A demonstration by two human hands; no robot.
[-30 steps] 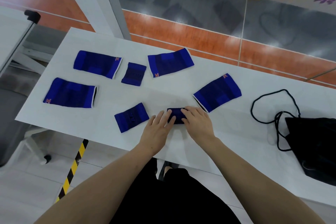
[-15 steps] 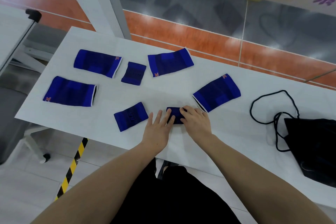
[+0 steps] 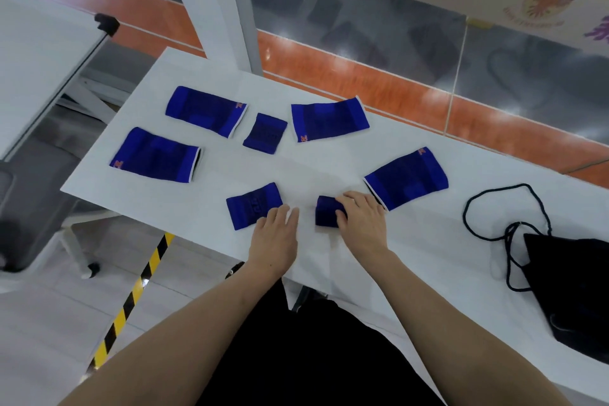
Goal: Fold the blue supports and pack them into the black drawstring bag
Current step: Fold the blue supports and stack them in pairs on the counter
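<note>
Six flat supports wait around you; your left hand, fingers loosely spread, touches the small support beside it. Keep your right hand, fingers together, pressing the folded support so the crease holds. Farther right, the black drawstring bag runs off-frame, its mouth unseen.

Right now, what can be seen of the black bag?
The black bag lies flat and limp at the table's right end, partly cut off by the picture's edge. It looks like thin matte fabric. Its dark drawstring trails left in loose loops across the tabletop. Neither hand touches it; no support is on it.
</note>
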